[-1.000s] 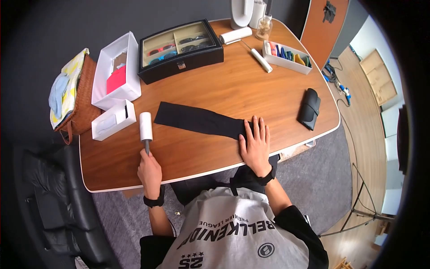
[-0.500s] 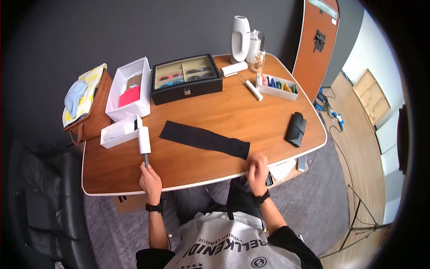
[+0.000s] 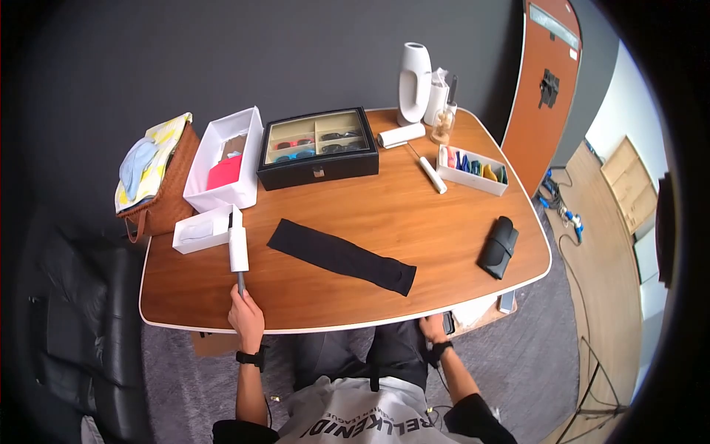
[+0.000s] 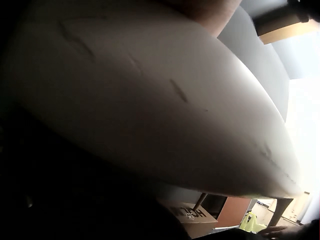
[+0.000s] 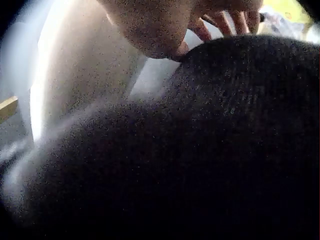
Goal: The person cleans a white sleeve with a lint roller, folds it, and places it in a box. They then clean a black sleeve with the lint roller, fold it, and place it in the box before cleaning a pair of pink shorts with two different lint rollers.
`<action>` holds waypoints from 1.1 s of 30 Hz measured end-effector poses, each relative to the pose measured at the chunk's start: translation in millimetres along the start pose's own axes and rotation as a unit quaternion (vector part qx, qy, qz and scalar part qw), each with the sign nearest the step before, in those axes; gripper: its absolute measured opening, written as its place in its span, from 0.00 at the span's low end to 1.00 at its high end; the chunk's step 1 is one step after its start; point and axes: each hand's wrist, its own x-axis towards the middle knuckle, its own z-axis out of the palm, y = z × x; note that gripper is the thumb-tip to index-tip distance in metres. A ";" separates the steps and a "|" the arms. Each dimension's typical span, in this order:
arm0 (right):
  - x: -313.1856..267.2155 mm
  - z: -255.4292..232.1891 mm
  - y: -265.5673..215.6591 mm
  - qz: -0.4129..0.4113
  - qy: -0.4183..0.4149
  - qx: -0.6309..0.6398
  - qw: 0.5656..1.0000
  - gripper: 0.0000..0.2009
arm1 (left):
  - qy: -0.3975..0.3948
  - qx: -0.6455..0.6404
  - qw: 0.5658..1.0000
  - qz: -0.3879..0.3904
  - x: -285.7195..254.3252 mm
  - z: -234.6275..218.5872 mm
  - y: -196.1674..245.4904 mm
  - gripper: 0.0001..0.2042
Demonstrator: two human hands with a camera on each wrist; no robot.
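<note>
My left hand grips the grey handle of a white lint roller at the table's left front, the roller's far end against a small white box. A black strip of cloth lies flat and slanted across the middle of the table. My right hand is off the table, below the front edge and over the right thigh. In the right wrist view its fingers are bent and rest on dark cloth. The left wrist view shows mostly the table's underside.
Along the back stand a woven basket, a white bin, a black glasses case, a white vase-like object and a glass jar. A box of small folded items and a black pouch lie right.
My right hand has lifted off the black cloth and moved down past the table edge to the thigh. My left hand still holds the roller. The head view has shifted.
</note>
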 end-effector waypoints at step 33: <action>46.6 19.0 1.3 -0.071 0.031 0.041 0.996 0.18 | 0.013 0.025 1.000 0.015 -0.1 6.2 -6.2 0.15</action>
